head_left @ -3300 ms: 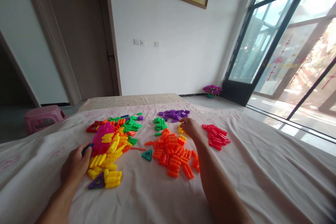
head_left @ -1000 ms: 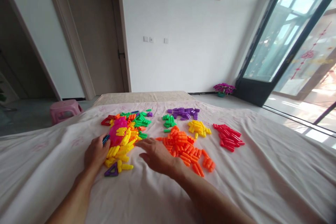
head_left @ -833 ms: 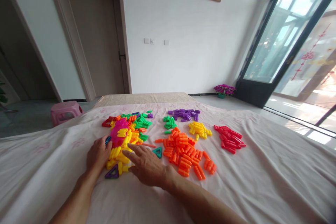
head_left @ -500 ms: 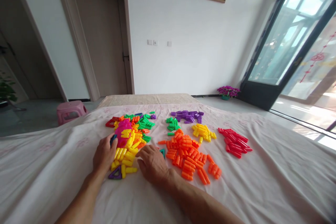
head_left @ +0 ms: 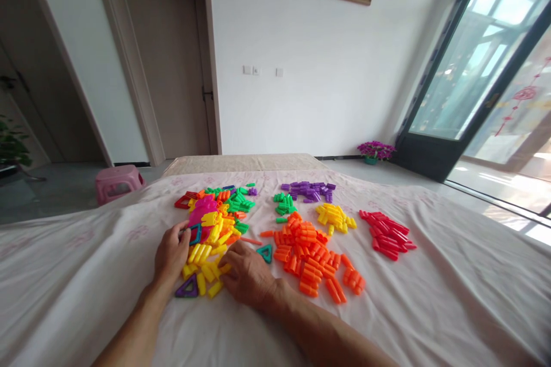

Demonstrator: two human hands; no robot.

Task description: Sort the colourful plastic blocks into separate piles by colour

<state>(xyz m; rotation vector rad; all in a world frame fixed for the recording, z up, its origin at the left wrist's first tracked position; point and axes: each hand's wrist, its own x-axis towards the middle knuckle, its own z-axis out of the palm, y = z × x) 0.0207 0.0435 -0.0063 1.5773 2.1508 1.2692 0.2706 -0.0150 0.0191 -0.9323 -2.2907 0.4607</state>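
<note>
Cloth (head_left: pixel 413 309) borders yellow pieces (head_left: pixel 200 253); right hand (head_left: pixel 248 276) touching, grip unclear; left hand (head_left: pixel 173 253) grasps frame (head_left: pixel 200 234).

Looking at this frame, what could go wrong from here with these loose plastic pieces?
Two risks stand out. The right hand has its fingers down among the loosely piled yellow pieces, so neighbouring ones may get knocked or dragged along. Its knuckles are also close to the teal triangle, with the orange pile just beyond, so a careless sweep toward the person's right might shove the triangle into that pile.
</note>
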